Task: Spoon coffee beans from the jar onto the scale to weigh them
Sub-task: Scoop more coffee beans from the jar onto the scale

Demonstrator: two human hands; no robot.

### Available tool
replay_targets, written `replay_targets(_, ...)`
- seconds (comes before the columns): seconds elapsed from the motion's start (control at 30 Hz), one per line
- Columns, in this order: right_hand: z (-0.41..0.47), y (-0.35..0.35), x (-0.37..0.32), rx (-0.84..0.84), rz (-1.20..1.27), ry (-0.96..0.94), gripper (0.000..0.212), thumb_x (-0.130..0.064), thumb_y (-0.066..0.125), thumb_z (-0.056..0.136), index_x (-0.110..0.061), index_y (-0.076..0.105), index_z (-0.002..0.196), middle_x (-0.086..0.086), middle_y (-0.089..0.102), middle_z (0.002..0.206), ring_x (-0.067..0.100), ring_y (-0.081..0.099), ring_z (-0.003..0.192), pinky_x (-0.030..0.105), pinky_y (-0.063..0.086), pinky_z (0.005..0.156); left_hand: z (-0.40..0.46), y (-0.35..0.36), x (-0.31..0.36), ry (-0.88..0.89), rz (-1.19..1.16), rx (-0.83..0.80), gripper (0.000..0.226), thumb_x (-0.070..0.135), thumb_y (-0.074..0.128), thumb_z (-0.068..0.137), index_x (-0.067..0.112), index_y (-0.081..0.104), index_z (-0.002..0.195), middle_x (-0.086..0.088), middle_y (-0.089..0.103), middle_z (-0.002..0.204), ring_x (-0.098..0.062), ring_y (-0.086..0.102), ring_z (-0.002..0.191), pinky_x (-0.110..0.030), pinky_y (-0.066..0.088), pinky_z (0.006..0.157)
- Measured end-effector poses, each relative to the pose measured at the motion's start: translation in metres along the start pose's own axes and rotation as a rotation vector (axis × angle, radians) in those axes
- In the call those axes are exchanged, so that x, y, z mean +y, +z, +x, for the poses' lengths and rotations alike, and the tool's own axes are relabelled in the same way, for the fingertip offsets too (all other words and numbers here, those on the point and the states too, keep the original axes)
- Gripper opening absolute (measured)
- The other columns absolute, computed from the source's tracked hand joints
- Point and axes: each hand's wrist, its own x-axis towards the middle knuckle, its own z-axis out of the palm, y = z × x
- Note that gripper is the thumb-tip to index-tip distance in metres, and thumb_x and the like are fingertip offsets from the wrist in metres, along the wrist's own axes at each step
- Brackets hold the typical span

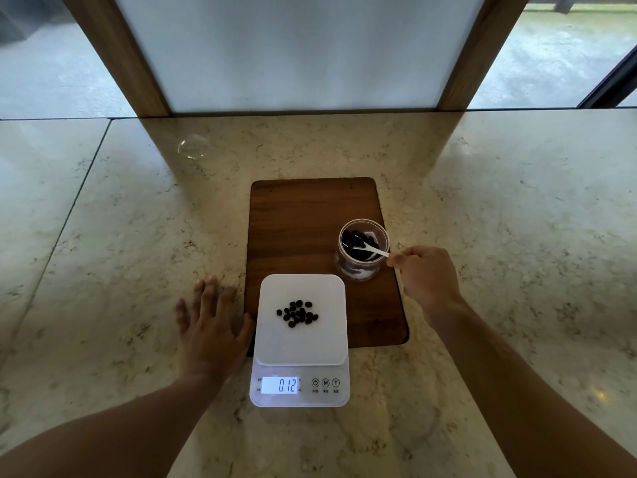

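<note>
A white digital scale (269, 343) stands at the near end of a wooden board (303, 222), its display reading 0.12. A small heap of dark coffee beans (297, 312) lies on its platform. A clear glass jar (362, 250) with dark beans inside stands on the board's right side. My right hand (425, 274) pinches the handle of a small white spoon (374, 250), whose bowl is down inside the jar. My left hand (210, 322) lies flat on the counter just left of the scale, fingers spread, holding nothing.
The board rests on a beige marble counter (120, 253). A clear glass lid or small dish (193, 146) sits at the far left of the counter. A wood-framed frosted panel (303, 53) stands along the back edge.
</note>
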Motion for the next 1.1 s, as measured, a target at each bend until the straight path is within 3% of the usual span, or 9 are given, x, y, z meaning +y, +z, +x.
replay_targets(0.5, 0.003, -0.004, 0.001, -0.056, 0.041, 0.045, 0.019, -0.02, 0.069, 0.083, -0.015, 0.074, 0.065, 0.0, 0.053, 0.053, 0.018, 0.05, 0.054, 0.038, 0.042, 0.056, 0.0, -0.003, 0.003, 0.002, -0.013, 0.013, 0.072, 0.057, 0.024, 0.085, 0.018, 0.037, 0.144, -0.013, 0.021, 0.16, -0.028, 0.004, 0.15, -0.052, -0.002, 0.12)
replay_targets(1.1, 0.001, -0.011, 0.008, -0.046, 0.081, 0.028, 0.027, -0.021, 0.068, 0.085, -0.021, 0.073, 0.058, -0.013, 0.048, 0.038, 0.016, 0.046, 0.052, 0.038, 0.042, 0.057, 0.0, -0.001, 0.003, 0.002, -0.017, 0.017, 0.069, 0.055, 0.029, 0.086, 0.017, 0.038, 0.143, -0.014, 0.024, 0.159, -0.028, 0.007, 0.15, -0.053, 0.0, 0.12)
